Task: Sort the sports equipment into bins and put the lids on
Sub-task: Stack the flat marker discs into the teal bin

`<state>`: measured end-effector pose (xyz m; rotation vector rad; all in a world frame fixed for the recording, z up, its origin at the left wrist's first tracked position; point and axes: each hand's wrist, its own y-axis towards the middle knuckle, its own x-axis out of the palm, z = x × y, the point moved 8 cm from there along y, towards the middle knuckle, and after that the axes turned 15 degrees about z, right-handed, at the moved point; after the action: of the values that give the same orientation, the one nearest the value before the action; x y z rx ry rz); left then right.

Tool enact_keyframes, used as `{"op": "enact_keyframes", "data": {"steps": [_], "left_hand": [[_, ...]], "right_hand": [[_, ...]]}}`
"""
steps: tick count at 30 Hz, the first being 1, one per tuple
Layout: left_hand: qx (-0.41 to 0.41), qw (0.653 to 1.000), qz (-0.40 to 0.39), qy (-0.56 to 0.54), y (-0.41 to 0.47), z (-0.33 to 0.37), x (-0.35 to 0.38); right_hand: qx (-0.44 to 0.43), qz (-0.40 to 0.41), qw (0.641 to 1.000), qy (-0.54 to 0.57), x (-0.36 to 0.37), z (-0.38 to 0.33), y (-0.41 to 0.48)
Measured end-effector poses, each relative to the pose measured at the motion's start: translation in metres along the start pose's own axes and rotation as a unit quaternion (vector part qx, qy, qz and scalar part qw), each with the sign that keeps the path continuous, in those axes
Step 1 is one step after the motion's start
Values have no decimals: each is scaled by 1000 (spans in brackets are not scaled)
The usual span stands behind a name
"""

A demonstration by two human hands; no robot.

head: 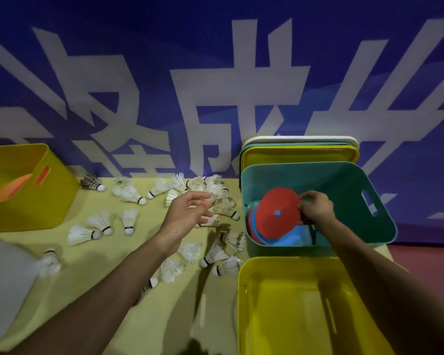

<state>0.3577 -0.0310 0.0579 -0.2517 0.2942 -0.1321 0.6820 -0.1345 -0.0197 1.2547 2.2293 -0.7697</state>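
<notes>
My right hand [315,207] pinches the edge of a red disc [277,212] inside the teal bin [344,180], above several red and blue discs [282,239] lying in it. My left hand [187,213] hovers with fingers spread over a heap of white shuttlecocks [205,185]; nothing is clearly held in it. More shuttlecocks [100,226] are scattered across the yellow-green table. An empty yellow bin [305,308] stands nearest me on the right. Lids [300,149] lean stacked behind the teal bin.
A second yellow bin [23,190] with an orange item inside sits at the far left. A white bin [3,285] is at the near left edge. A blue banner wall rises right behind the table. One dark-feathered shuttlecock [91,183] lies near the wall.
</notes>
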Motion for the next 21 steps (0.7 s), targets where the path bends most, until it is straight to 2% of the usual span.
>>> {"op": "enact_keyframes", "data": {"steps": [2, 6, 11, 14, 21], "left_hand": [[0, 1000, 11, 0, -2, -1, -11], [-2, 1000, 8, -1, -6, -1, -19], [8, 1000, -2, -8, -14, 1, -18], [13, 1000, -5, -16, -19, 6, -18], [25, 1000, -8, -16, -22, 14, -19]], "right_hand": [[-32, -13, 998, -49, 7, -1, 3], [-42, -46, 994, -92, 7, 6, 3], [-41, -42, 996, -67, 7, 6, 8], [-44, -74, 995, -56, 19, 3, 4], [-72, -68, 981, -165, 14, -7, -5]]}}
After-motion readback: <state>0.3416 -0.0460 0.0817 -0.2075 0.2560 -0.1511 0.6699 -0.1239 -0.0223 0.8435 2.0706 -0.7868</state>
